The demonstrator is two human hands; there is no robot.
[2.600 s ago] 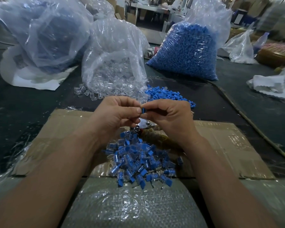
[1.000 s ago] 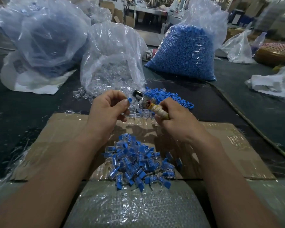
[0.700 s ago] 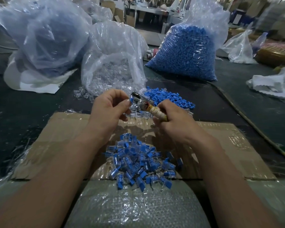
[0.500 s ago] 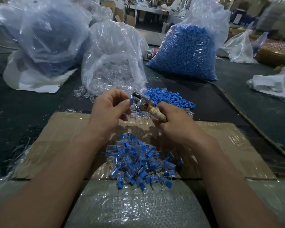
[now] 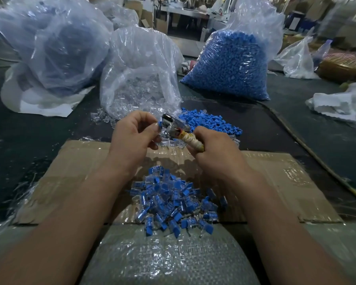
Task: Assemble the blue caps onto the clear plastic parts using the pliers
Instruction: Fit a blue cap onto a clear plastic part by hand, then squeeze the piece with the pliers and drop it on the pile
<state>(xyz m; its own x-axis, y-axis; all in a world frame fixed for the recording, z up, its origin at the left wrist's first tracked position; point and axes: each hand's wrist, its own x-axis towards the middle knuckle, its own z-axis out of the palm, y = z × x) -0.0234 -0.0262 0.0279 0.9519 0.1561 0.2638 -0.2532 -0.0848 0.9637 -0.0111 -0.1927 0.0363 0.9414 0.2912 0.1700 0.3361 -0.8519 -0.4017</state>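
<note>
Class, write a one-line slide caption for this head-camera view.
Left hand pinches a blue-capped part at the pliers gripped by the right hand, with a pile of assembled pieces on cardboard.

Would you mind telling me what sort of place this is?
Most likely a small factory or assembly workshop: a big clear sack of loose blue plastic caps and another of clear plastic parts stand behind, and a heap of assembled blue-capped clear pieces lies on flattened brown cardboard.

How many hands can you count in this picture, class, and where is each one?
2. The left hand pinches a small blue-capped part at the head of the pliers. The right hand grips their taped handle. Neither is hidden.
</note>
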